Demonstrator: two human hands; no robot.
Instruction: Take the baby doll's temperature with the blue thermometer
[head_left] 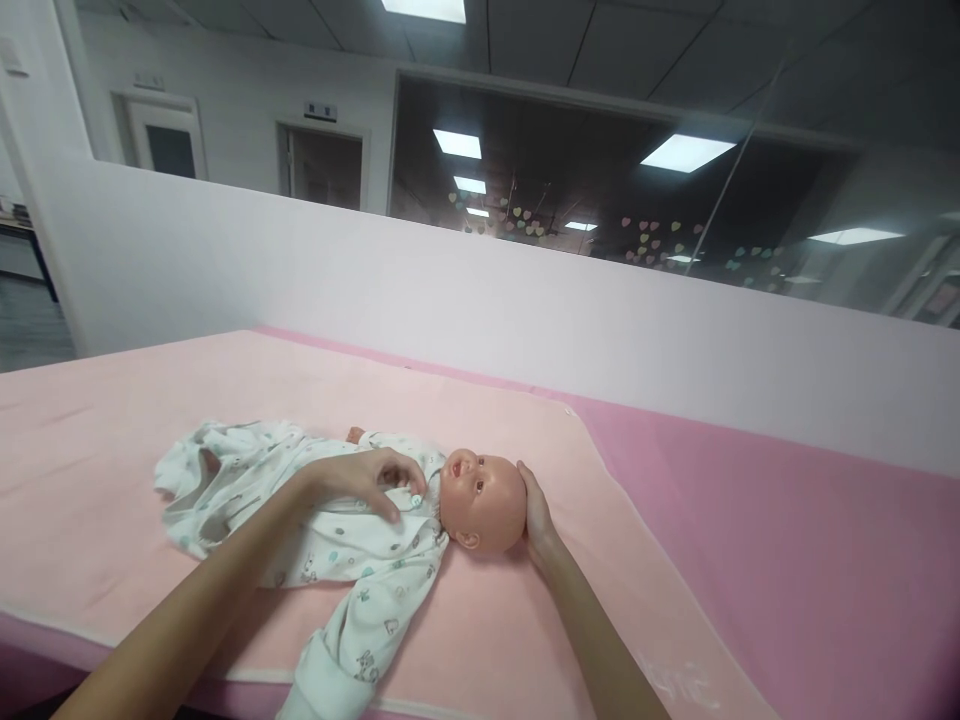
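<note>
Steady the bald peach plastic doll (pixel 495 515) with the right hand (pixel 538 512) cupped open, its left hand (pixel 361 475) counterpart, fingers loosely spread, working gently over the white printed cloth romper (pixel 341 548).

Glossy plastic doll head (pixel 496 505), matt cloth romper (pixel 337 548); matt fabric sheet (pixel 525 630), smooth wall (pixel 450 285), glossy glass (pixel 570 180)

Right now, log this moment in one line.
doll: on its back, on pink sheet | left hand: over printed outfit, chest area | right hand: against doll's head
</note>
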